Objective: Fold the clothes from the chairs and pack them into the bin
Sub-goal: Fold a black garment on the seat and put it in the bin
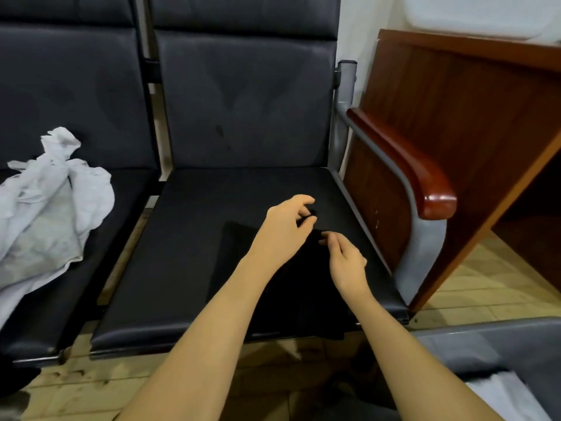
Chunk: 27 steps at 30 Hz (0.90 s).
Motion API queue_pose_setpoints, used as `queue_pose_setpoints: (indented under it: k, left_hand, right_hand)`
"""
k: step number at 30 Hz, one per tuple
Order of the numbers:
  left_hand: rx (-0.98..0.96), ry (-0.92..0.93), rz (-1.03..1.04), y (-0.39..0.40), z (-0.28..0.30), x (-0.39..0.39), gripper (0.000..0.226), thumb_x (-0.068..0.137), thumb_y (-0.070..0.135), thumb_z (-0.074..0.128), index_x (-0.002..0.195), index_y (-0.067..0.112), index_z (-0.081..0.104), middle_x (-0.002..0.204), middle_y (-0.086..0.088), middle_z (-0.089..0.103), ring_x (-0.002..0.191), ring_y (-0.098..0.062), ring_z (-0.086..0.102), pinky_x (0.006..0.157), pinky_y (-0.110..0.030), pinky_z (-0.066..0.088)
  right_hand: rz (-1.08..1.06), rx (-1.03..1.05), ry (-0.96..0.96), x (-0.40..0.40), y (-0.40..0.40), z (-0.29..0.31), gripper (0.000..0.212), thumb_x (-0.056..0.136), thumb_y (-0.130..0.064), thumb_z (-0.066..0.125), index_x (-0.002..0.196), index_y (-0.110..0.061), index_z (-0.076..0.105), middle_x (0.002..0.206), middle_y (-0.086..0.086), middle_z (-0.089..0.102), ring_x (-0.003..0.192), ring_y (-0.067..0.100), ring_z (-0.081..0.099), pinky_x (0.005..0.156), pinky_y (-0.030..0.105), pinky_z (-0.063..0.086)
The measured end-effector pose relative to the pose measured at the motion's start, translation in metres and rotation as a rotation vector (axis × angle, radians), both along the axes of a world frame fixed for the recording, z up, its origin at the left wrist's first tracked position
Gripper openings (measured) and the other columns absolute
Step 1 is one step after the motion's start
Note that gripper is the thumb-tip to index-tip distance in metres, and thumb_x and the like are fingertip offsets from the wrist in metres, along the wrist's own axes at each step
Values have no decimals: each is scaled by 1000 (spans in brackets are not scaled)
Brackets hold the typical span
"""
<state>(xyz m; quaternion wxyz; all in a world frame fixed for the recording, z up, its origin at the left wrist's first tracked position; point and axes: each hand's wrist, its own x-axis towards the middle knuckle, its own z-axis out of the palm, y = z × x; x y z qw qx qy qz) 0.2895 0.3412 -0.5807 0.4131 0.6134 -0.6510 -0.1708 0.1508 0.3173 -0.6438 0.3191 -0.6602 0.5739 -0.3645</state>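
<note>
Black garment [243, 268] is laid flat on the right chair seat [188, 238], spread toward 6 o'clock with its near edge hanging just over the seat front. The flat padded surface is likely used as the folding surface.

Left hand [287, 221] is held over the garment's far edge at about 12 o'clock. Its fingers are curled with thumb and forefinger close together. Black cloth on black seat, so whether fabric is pinched cannot be told.

Right hand [346, 259] is positioned just beside it at about 4 o'clock, fingertips drawn together at the same edge. Grip on cloth also cannot be told. Both hands are brought to one corner, probably to catch or square it for a fold.

White garment [51, 205] is left crumpled on the left chair [91, 123] at 9 o'clock, not yet folded.

Grey bin [485, 354] is placed at 5 o'clock, near the chair, with white cloth [510, 396] already inside. Placement keeps packing reach short.

Wooden desk [455, 117] is seen at 2 o'clock, beside the armrest [425, 174].
</note>
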Motion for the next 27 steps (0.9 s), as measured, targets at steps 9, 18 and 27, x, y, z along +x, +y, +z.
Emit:
queue_pose_setpoints:
  k: [9,18,27]
  left_hand:
    - [94,-370,233,9,-48,47,29,97,20,46,123,12,58,126,-4,56,117,-21,49,97,-33,40]
    - [486,-663,24,25,-71,65,55,100,48,23,151,30,11,159,4,6,146,-16,3,118,-37,6]
    - [218,-578,58,30,-71,48,48,102,42,18,150,34,13,156,11,18,144,-12,14,115,-31,13]
  right_hand:
    - [-89,-8,209,9,-9,-2,36,96,-43,45,123,-21,54,96,-10,60,111,15,50,100,33,14]
    - [5,-164,350,49,-19,-1,39,93,-29,58,130,-22,48,122,-2,60,117,15,50,102,32,18]
    - [-254,-379,368,29,-12,1,39,95,-18,52,133,-17,47,127,7,47,115,24,44,96,36,30]
